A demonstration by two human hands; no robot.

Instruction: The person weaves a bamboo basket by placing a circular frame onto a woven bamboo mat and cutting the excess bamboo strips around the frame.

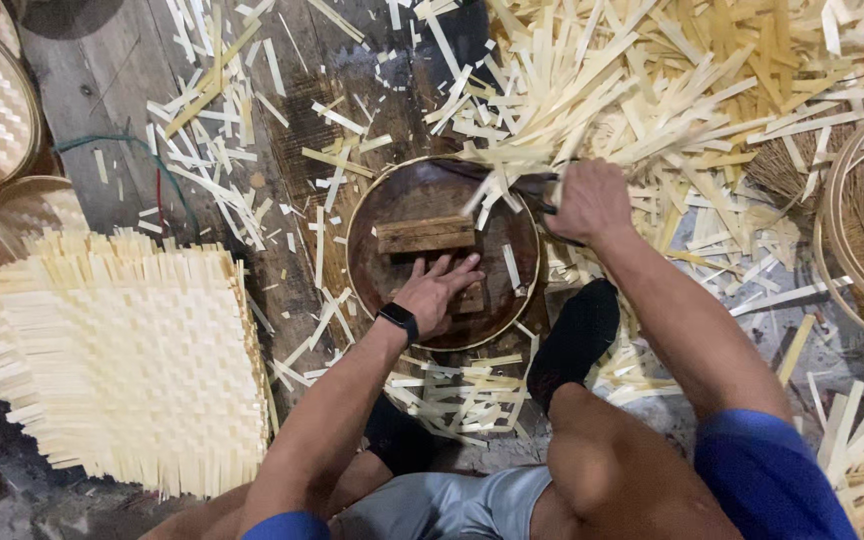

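Down there, I pressed my left hand point(439, 290) flat, fingers spread, on the round brown tray point(372, 215). My right hand point(589, 200) gripped a dark tool at its far right rim, fingers curled tight.

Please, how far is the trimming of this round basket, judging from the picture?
Done: many cut strips lie around, and the near rim of the round form looks bare. In hand: the left hand presses the wooden block, the right hand works a tool at the far rim. Left: strip ends there, and the square woven mat.
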